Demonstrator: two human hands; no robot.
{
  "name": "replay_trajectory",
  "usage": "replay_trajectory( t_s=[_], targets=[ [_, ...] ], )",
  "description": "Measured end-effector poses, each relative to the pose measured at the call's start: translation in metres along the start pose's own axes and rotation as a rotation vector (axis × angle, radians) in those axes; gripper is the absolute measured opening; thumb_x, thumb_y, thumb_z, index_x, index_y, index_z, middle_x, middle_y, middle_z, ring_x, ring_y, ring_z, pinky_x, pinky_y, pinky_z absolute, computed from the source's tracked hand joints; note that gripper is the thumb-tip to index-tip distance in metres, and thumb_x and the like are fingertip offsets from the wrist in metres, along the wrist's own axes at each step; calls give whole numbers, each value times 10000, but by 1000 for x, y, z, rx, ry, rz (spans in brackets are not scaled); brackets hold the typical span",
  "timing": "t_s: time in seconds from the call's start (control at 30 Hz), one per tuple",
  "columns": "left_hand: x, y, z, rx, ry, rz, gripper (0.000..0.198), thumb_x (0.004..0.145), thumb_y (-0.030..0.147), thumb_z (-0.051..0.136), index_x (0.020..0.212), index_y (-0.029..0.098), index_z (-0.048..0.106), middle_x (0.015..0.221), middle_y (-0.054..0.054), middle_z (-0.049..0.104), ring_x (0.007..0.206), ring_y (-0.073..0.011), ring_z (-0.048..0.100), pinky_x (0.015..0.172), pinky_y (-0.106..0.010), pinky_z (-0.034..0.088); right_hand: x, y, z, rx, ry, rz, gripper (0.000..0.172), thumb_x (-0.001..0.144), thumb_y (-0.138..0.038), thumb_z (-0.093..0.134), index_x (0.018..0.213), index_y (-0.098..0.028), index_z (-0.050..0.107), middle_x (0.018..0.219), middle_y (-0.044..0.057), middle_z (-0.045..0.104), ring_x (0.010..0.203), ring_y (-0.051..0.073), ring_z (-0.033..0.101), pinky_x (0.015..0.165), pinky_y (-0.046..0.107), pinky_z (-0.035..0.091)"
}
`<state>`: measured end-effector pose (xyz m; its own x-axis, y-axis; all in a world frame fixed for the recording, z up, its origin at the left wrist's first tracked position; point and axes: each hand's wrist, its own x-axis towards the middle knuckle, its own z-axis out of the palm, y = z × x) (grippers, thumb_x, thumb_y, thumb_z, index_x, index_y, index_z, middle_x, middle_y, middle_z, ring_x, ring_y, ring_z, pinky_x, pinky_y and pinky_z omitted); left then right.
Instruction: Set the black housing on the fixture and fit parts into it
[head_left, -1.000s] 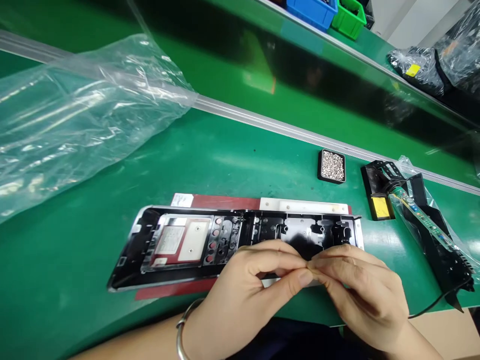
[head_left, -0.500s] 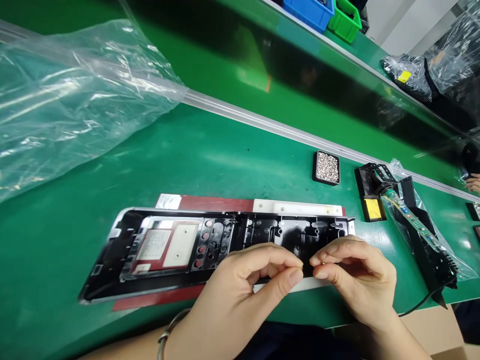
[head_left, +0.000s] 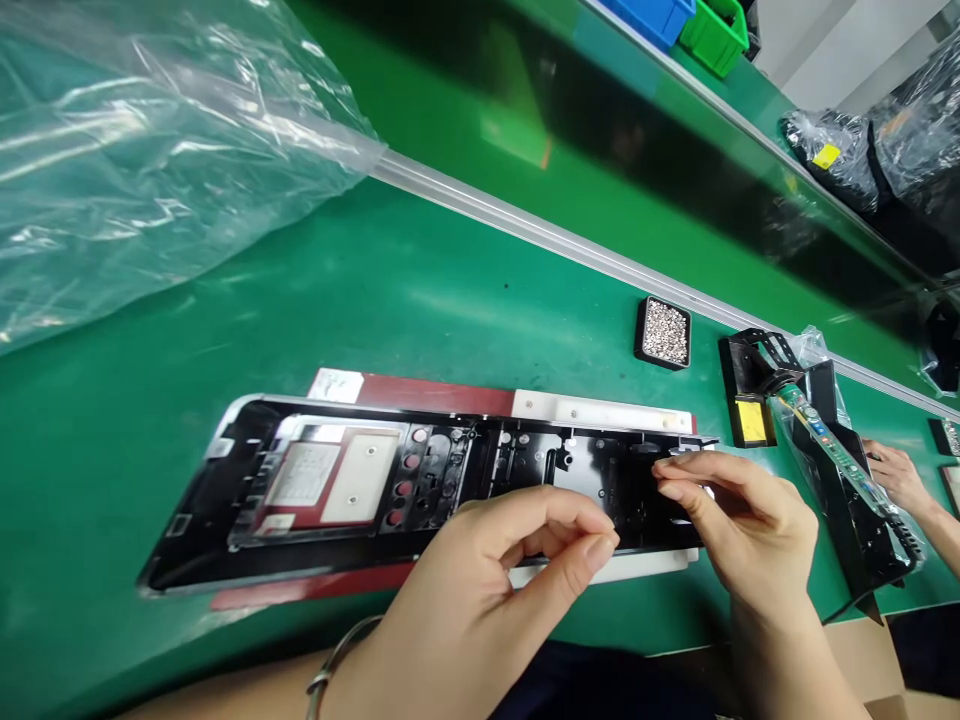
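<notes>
The right hand's [head_left: 739, 525] grip is pinched at the right end of the black frame [head_left: 420, 480], laid near the table's [head_left: 420, 290] front edge; the left hand's [head_left: 487, 590] grip is pinched shut, its contents unseen.

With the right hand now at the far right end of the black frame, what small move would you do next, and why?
Probably lower the right hand a little, so its pinched fingertips meet the black frame at its right end. They sit just over that end, apparently pinching something too small to see. The left hand hovers over the frame's near edge, fingers curled, and could steady it.
</notes>
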<state>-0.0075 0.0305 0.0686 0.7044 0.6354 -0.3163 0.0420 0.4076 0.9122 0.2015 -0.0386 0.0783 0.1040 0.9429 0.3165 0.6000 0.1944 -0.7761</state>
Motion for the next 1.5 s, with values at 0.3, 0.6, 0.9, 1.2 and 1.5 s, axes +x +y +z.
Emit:
replay_trajectory(
  t_s=[0.3, 0.6, 0.9, 1.2, 1.5],
  targets=[
    [-1, 1, -2, 60, -14, -2, 124, 891, 401, 575, 883, 302, 649, 776, 78, 638, 685, -45, 575, 594, -59, 426, -3, -7, 8, 654, -66, 188, 203, 1007, -59, 581, 1172, -177, 583, 964, 82, 566, 884, 155, 586, 804, 219, 551],
    [-1, 3, 0, 92, -15, 3, 121, 891, 400, 570, 873, 310, 649, 779, 85, 640, 704, -42, 599, 622, -50, 435, -1, -9, 9, 697, -43, 185, 224, 975, -25, 611, 1145, -167, 584, 937, 69, 555, 867, 177, 584, 802, 265, 551],
    [-2, 1, 0, 116, 9, 57, 109, 910, 341, 542, 858, 325, 637, 784, 117, 639, 708, -20, 594, 651, -27, 423, 12, -4, -4, 276, -85, 69, 193, 904, -47, 723, 1039, -145, 625, 923, 74, 571, 840, 183, 581, 756, 243, 535],
    [-3, 0, -1, 160, 23, 91, 108, 910, 310, 532, 874, 328, 632, 813, 129, 651, 746, -23, 615, 679, -26, 436, 30, 1, -10, -221, -327, -107, 99, 960, -24, 578, 985, -114, 611, 961, 45, 573, 848, 162, 567, 770, 260, 488],
    [-2, 3, 0, 198, 20, 85, 96, 910, 326, 542, 865, 338, 626, 836, 139, 650, 753, -27, 618, 674, -38, 450, 37, 19, -12, 37, -398, 92, 101, 943, -203, 731, 913, -117, 687, 919, 68, 583, 842, 184, 584, 779, 240, 509]
  ],
)
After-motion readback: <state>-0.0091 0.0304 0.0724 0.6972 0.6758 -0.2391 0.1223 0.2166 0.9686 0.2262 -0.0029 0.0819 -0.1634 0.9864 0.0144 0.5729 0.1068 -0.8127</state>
